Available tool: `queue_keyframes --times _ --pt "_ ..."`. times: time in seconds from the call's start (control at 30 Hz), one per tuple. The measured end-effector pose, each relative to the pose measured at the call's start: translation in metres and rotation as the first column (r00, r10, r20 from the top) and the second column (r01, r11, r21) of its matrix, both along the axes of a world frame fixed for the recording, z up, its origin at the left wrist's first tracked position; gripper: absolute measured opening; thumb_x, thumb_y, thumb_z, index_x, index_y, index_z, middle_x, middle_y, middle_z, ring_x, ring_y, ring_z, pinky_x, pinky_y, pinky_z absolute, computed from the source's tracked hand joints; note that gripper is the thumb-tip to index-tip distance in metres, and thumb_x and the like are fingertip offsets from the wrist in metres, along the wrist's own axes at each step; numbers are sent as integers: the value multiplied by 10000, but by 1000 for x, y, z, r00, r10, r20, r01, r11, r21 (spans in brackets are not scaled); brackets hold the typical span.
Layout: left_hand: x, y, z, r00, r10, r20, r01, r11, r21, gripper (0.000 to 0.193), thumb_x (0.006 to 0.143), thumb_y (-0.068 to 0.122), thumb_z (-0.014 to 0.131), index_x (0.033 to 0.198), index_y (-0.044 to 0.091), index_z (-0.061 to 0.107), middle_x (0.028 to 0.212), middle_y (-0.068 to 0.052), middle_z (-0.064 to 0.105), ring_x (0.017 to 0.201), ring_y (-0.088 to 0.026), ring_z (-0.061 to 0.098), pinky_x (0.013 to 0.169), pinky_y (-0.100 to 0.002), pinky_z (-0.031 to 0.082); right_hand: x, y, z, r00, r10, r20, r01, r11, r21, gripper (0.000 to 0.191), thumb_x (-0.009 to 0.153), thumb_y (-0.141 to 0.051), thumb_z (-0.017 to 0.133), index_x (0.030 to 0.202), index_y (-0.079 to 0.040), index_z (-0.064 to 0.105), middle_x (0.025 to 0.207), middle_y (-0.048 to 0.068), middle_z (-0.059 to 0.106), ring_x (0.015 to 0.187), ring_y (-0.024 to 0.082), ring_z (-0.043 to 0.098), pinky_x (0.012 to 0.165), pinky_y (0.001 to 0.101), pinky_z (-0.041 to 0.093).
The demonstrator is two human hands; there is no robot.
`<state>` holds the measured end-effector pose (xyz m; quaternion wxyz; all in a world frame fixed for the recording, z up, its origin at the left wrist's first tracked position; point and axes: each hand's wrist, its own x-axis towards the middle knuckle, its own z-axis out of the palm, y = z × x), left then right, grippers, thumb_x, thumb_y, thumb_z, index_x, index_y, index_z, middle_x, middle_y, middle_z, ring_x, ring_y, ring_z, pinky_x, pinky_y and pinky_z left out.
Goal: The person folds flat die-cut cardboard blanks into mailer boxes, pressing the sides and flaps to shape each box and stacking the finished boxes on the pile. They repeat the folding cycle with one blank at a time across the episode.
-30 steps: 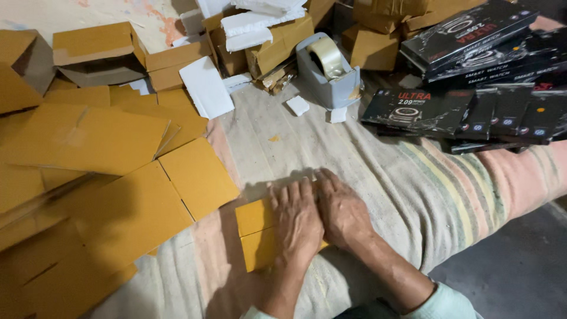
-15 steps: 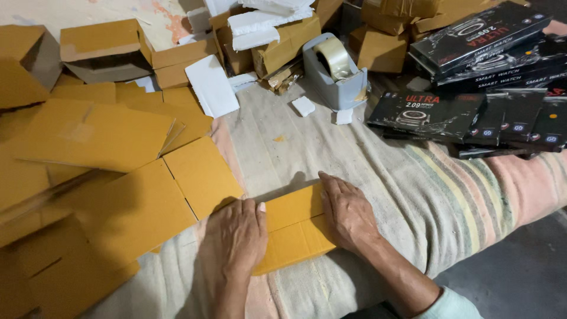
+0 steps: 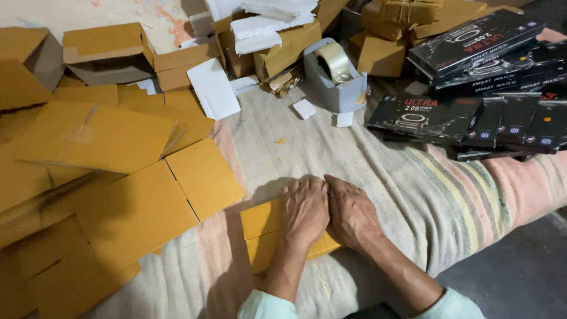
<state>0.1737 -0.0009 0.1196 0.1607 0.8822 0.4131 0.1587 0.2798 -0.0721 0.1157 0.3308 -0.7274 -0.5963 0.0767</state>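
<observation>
I've got both hands down flat, side by side, palms pressing on a small folded cardboard piece [image 3: 263, 233] that lies on the striped blanket [image 3: 413, 195] right in front of me. My left hand [image 3: 304, 210] covers the middle of the card, fingers together and pointing away; my right hand [image 3: 351, 215] sits just beside it, thumbs touching or nearly so, its heel over the card's right end. Neither hand is pinching anything, both are laid open and pushing down. The card's left part and near edge show from under my left wrist.

Off to my left, a spread of flat yellow-brown cardboard blanks [image 3: 136, 207] overlaps across the blanket, the nearest one just beside the pressed piece. Farther back, assembled brown boxes [image 3: 106, 50] are heaped with white foam pieces [image 3: 212, 88]. A grey tape dispenser [image 3: 336, 77] with a clear roll stands beyond my hands, well apart, with small white scraps [image 3: 304, 109] near it. On the right, black printed product boxes [image 3: 466, 112] lie stacked and fanned out
</observation>
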Motion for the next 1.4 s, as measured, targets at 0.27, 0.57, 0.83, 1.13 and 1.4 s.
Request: queue_keyframes --times 0.27,0.57,0.83,1.13,1.4 --pt "-68 14 10 970 130 -206 -148 986 -72 405 1066 361 325 1124 85 616 1168 -151 666 1141 -328 587 1032 -509 400 1 0 -3 998 -27 -52 24 997 -69 408 1008 -190 464 1369 -19 551 1254 240 675 1223 423 586 1044 499 443" --pt "-89 14 -2 956 192 -222 -205 978 -34 361 1029 287 387 1171 55 624 1206 -173 663 1190 -323 579 1077 -494 373 -15 17 4 801 -67 595 25 997 79 422 782 -154 563 1177 -8 591 1286 270 634 1246 421 590 1066 491 383" --pt "-64 25 -45 992 111 58 -126 898 421 345 924 177 494 1170 -15 640 1138 -235 680 1096 -352 607 1069 -587 370 -32 46 8 890 303 340 -272 952 -138 217 919 -206 586 1010 -18 646 976 184 700 966 355 660 933 436 477" --pt "-99 19 -8 933 308 -188 -310 950 21 359 1060 305 403 1131 49 645 1179 -192 663 1138 -325 602 1048 -487 425 -27 42 5 872 117 475 -137 991 7 186 829 -165 596 950 -25 618 894 172 686 870 328 655 860 450 485" --pt "-70 -11 -4 936 318 -147 -316 948 38 207 974 254 477 1053 118 610 1131 -104 625 1197 -319 531 980 -609 396 -37 46 26 851 406 334 -409 910 -65 224 877 -248 617 895 -24 614 858 153 656 835 348 645 775 449 482"
